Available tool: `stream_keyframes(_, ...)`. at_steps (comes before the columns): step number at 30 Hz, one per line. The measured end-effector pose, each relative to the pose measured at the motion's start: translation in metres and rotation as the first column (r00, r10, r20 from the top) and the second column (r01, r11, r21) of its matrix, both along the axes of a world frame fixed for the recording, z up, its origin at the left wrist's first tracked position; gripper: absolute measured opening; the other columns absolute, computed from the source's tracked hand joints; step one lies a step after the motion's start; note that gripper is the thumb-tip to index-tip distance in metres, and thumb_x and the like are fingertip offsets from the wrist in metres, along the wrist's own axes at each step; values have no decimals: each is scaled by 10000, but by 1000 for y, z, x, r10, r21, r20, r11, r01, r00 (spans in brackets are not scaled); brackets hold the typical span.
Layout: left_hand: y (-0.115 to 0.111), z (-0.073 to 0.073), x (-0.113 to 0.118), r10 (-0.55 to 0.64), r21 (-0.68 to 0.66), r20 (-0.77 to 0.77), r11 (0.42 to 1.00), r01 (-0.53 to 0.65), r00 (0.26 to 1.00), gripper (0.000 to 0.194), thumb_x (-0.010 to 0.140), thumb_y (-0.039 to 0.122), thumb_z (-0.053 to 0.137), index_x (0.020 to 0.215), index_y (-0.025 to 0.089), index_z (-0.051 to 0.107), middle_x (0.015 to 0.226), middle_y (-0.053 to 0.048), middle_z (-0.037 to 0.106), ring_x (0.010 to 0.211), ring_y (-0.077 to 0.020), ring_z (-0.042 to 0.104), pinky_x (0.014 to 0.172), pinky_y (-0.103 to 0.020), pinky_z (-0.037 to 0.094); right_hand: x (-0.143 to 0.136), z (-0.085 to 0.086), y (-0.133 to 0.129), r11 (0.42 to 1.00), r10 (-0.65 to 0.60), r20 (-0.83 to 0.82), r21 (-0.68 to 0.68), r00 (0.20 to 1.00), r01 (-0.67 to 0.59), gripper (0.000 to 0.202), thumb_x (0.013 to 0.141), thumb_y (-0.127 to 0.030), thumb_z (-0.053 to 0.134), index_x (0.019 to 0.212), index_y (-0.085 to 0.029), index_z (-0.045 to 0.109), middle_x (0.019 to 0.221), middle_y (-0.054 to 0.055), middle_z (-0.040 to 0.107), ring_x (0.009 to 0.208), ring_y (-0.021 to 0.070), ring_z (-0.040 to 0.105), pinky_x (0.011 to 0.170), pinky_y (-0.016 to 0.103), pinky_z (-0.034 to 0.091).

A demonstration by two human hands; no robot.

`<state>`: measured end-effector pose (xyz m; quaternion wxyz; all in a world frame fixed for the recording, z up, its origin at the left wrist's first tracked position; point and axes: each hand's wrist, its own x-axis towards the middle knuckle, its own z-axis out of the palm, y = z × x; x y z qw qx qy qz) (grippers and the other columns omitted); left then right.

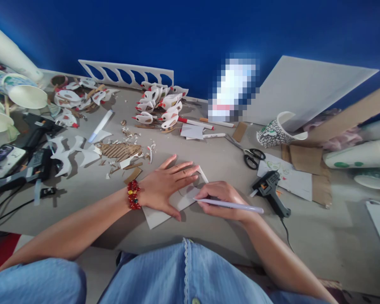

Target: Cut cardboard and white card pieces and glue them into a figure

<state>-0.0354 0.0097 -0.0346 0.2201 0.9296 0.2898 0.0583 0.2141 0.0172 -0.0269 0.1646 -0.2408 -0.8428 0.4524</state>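
A strip of white card (160,217) lies on the table in front of me. My left hand (164,185) rests flat on it with fingers spread, a red bead bracelet (133,195) around the wrist. In my right hand (223,196) is a slim pale lilac pen (237,205), gripped near its tip. The tip meets the card close to its right end, where a thin curved line shows. A small white strip (203,174) pokes out beyond my left fingertips; I cannot tell whether it belongs to the card.
Several white paper birds (160,103) stand at the back. Cardboard scraps (120,150) and a white marker (100,126) lie left. Scissors (253,157), a glue gun (270,192) and a patterned paper cup (277,131) are right. More glue guns (38,164) with cables crowd the far left.
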Motion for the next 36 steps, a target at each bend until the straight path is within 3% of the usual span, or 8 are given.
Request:
stream_keyframes(24, 0, -1, 0, -9, -13, -20, 1000, 9, 1000, 1042, 738, 734, 544, 1527, 178, 152, 1606, -152, 142, 1469, -343, 123, 1145, -568, -113, 4, 6, 12, 986, 169, -15, 19, 986, -168, 210, 959, -284, 511, 1036, -163, 664, 872, 79, 704, 794, 177, 650, 733, 273, 455)
stream_keyframes(28, 0, -1, -1, -13, 4, -3, 1000, 13, 1000, 1029, 754, 729, 526, 1526, 160, 152, 1601, -160, 161, 1468, -345, 126, 1147, -566, -102, 4, 6, 10, 986, 166, -12, 21, 986, -166, 215, 953, -278, 522, 1066, -162, 664, 908, 90, 716, 836, 188, 653, 758, 285, 460)
stream_keyframes(36, -1, 2, 0, -5, -6, -36, 1000, 5, 999, 1010, 759, 721, 529, 1519, 161, 171, 1605, -154, 146, 1467, -340, 130, 1144, -573, -99, 1, 5, 13, 993, 110, -5, -50, 994, -110, 197, 928, -304, 552, 962, -168, 692, 833, 64, 719, 739, 159, 646, 711, 255, 453)
